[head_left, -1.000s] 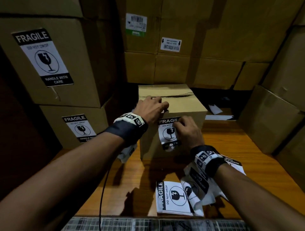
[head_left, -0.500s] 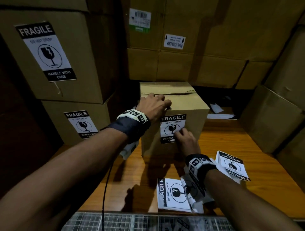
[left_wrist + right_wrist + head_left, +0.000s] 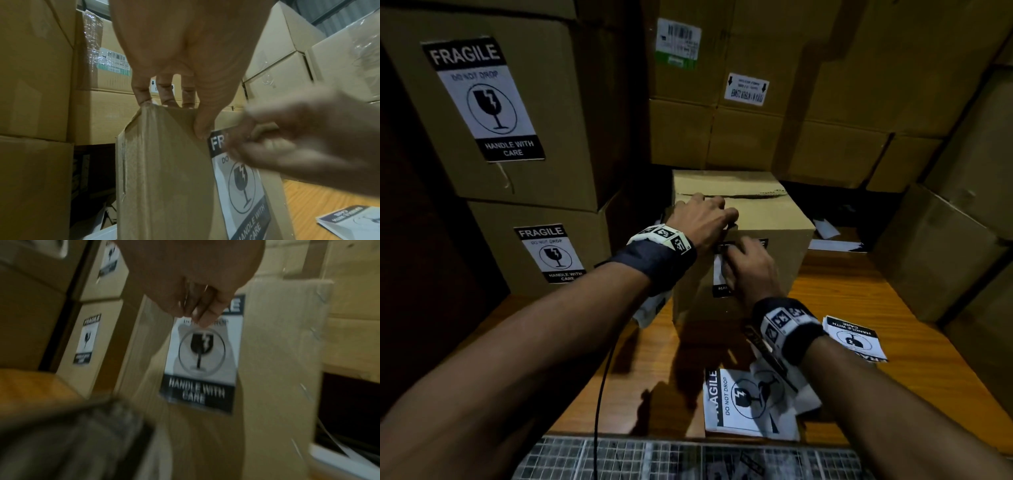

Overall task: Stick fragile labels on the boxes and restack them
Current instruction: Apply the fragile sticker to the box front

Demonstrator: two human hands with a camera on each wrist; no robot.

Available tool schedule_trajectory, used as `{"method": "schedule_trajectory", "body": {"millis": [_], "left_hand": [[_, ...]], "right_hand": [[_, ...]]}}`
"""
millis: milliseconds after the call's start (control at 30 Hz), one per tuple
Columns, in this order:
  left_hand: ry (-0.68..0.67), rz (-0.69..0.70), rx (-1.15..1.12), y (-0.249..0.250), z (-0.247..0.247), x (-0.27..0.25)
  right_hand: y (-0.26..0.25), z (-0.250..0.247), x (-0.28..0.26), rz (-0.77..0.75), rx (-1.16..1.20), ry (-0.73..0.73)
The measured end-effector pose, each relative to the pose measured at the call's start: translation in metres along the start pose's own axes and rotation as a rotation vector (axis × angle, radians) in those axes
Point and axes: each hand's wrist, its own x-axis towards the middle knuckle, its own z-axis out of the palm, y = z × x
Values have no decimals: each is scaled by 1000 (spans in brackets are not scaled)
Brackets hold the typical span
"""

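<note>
A small cardboard box (image 3: 767, 219) (image 3: 164, 170) (image 3: 277, 353) stands on the wooden table (image 3: 842, 298). A black-and-white fragile label (image 3: 719, 270) (image 3: 242, 186) (image 3: 202, 353) is on its front face. My left hand (image 3: 709, 219) (image 3: 176, 113) grips the box's top front edge, fingers on top and thumb on the front beside the label. My right hand (image 3: 743, 263) (image 3: 197, 309) (image 3: 287, 141) covers the upper part of the label and presses it with bent fingers, holding nothing.
Loose fragile labels (image 3: 743, 401) (image 3: 854, 337) lie on the table near me and at right. Two labelled boxes (image 3: 482, 102) (image 3: 548, 253) are stacked at left. Cardboard boxes (image 3: 791, 102) wall in the back and right. A black cable (image 3: 602, 377) runs toward the front edge.
My right hand slid down to the label's lower right corner, then back up over the label. The left hand kept its hold on the box's top edge.
</note>
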Motion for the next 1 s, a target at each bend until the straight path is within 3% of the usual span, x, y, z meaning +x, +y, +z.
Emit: {"method": "schedule_trajectory", "body": {"millis": [233,367,467,700,767,867,1000], "left_hand": [[11,-2,-2,-2,3,2],[38,4,-20,-5,9,3],[43,7,-23,-5,10,5],[35,4,-20,-4,7,2],[43,11,-17,-4,7,1],[52,9,-22,-4,6,-1],[46,12,-22,-4,6,0]], "right_hand": [[-9,35,-13,28,6,-164],[-10,53,-30,366,160,-317],[-13,60,-37,516,170,-507],[-17,64,-45,497,71,-770],[-17,55,-37,441,34,-711],[-7,38,-29,346,-74,-509],[14,30,-33,545,-86,-514]]}}
